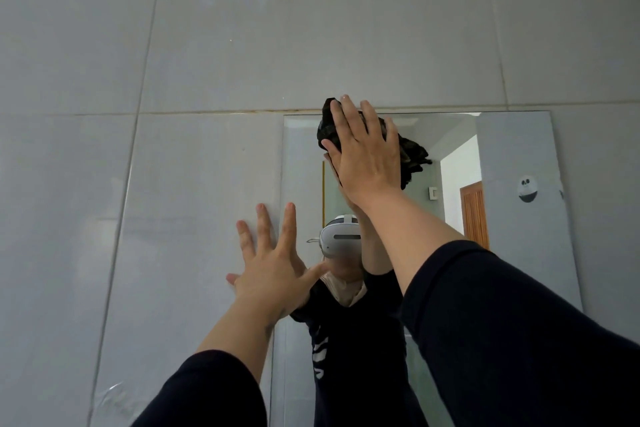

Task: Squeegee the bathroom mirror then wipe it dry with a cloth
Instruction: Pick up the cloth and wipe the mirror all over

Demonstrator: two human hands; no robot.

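The rectangular frameless mirror (512,253) hangs on the grey tiled wall, right of centre. My right hand (367,152) presses a dark crumpled cloth (410,156) flat against the mirror's upper left corner, fingers spread over it; part of the cloth pokes above the top edge. My left hand (273,267) is spread open, palm against the wall tile just left of the mirror's left edge, thumb crossing onto the glass. No squeegee is in view. Both arms wear dark sleeves.
Large glossy grey wall tiles (194,204) surround the mirror. The mirror reflects a person with a white headset, a wooden door and a doorway. A small round white-and-black hook (527,188) shows at the mirror's right side.
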